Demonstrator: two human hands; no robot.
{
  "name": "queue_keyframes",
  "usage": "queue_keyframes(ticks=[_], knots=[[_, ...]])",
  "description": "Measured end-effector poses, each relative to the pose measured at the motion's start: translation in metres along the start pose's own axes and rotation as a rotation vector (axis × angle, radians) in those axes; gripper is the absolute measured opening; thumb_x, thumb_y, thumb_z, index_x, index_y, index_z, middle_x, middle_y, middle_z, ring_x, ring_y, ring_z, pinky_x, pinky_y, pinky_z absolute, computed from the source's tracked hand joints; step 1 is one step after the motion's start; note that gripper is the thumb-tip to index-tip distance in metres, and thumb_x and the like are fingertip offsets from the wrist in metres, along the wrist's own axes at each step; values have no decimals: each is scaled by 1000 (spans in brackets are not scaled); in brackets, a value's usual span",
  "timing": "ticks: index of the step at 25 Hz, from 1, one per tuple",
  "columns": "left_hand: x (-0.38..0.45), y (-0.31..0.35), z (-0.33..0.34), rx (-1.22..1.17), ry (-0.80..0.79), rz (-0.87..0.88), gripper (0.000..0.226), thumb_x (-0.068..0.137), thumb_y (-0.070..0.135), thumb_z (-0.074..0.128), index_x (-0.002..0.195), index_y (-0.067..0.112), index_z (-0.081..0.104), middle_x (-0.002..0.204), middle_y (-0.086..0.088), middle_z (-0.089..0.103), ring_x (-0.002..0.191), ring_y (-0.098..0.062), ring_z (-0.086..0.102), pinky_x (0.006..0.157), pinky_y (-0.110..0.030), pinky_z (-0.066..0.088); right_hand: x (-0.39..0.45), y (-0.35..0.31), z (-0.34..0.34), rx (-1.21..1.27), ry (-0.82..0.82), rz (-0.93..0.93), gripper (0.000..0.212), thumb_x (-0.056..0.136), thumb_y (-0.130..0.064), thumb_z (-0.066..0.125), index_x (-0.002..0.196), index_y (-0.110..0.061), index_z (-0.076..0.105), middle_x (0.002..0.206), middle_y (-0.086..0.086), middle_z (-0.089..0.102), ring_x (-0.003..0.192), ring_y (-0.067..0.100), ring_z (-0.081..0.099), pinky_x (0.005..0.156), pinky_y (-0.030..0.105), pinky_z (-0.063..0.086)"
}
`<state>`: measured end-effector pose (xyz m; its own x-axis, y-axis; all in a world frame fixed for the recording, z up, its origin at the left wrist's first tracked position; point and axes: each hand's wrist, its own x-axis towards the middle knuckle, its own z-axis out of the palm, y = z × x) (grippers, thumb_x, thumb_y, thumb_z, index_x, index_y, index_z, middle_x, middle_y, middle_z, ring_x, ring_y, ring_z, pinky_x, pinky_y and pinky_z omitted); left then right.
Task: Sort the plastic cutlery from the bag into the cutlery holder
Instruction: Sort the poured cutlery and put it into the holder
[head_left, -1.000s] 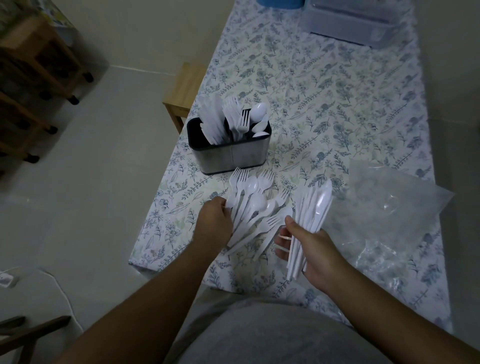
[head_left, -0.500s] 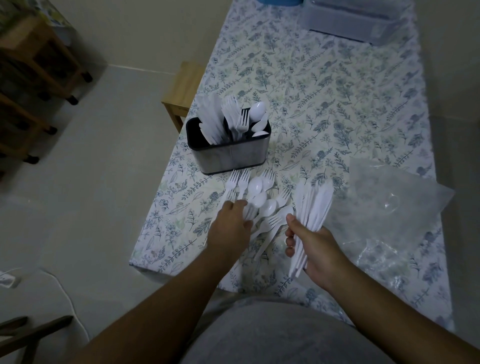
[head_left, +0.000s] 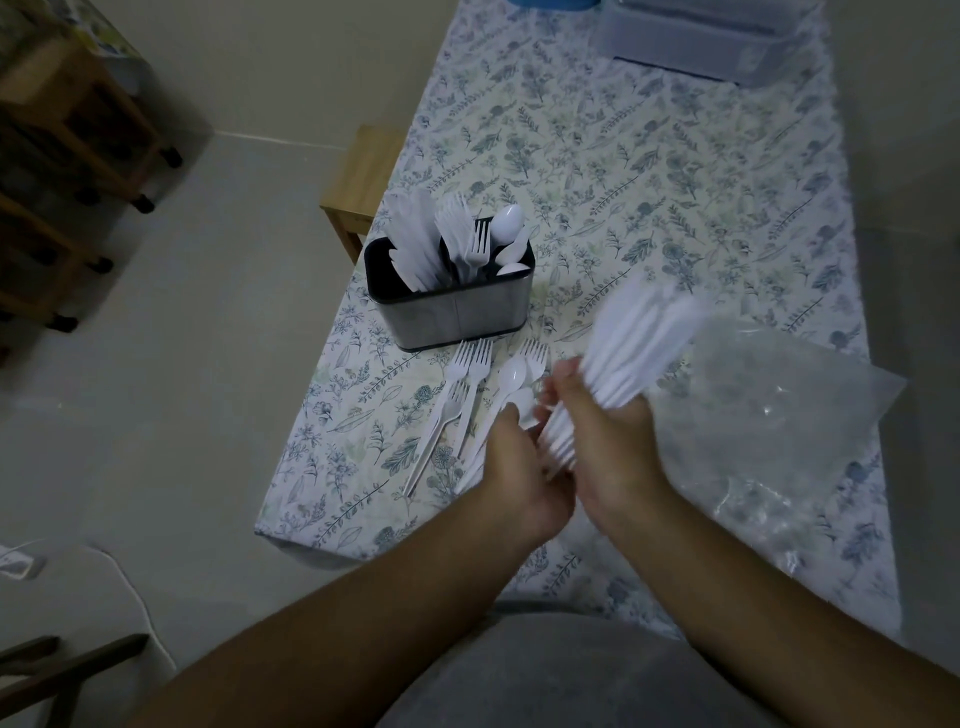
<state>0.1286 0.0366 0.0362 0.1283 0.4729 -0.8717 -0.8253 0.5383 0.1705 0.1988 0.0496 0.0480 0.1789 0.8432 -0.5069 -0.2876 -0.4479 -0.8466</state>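
My right hand (head_left: 608, 452) grips a blurred bundle of white plastic knives (head_left: 634, 348), raised above the table and fanned up to the right. My left hand (head_left: 519, 478) cups the lower ends of that bundle, fingers touching the handles. Loose white forks (head_left: 467, 364) and spoons (head_left: 511, 374) lie on the floral tablecloth just left of my hands. Behind them stands the dark metal cutlery holder (head_left: 452, 317), with knives in its left section, forks in the middle and spoons on the right. The clear plastic bag (head_left: 779, 415) lies flat to the right.
The table's left edge and near corner (head_left: 275, 530) are close to the loose cutlery. A wooden stool (head_left: 363, 176) stands beside the table behind the holder. A clear lidded box (head_left: 706, 36) sits at the far end. Wooden shelving (head_left: 67, 156) is at the far left.
My right hand has lifted the knife bundle and swung it leftward. My left hand left the loose forks and spoons and came across to the bundle's lower ends.
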Motion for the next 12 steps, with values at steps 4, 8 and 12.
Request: queue_keyframes(ticks=[4, 8, 12], knots=[[1, 1, -4, 61, -59, 60, 58, 102, 49, 35, 131, 7, 62, 113, -14, 74, 113, -28, 67, 110, -43, 43, 0, 12, -1, -239, 19, 13, 21, 88, -28, 76, 97, -10, 72, 78, 5, 78, 75, 19, 77, 77, 43, 64], [1, 6, -8, 435, -77, 310, 40, 104, 47, 33, 131, 31, 58, 100, -7, 74, 84, -23, 71, 73, -35, 51, -1, 9, -10, -333, -149, 39, 23, 91, -32, 72, 109, -22, 65, 82, 5, 75, 68, 20, 73, 59, 40, 62], [-6, 10, -8, 760, -50, 577, 24, 102, 46, 45, 117, 36, 61, 104, -4, 70, 99, -19, 70, 79, -43, 58, -8, 9, -14, -332, -204, 67, 24, 98, -41, 60, 113, -23, 55, 74, 12, 63, 48, 19, 52, 41, 28, 42]])
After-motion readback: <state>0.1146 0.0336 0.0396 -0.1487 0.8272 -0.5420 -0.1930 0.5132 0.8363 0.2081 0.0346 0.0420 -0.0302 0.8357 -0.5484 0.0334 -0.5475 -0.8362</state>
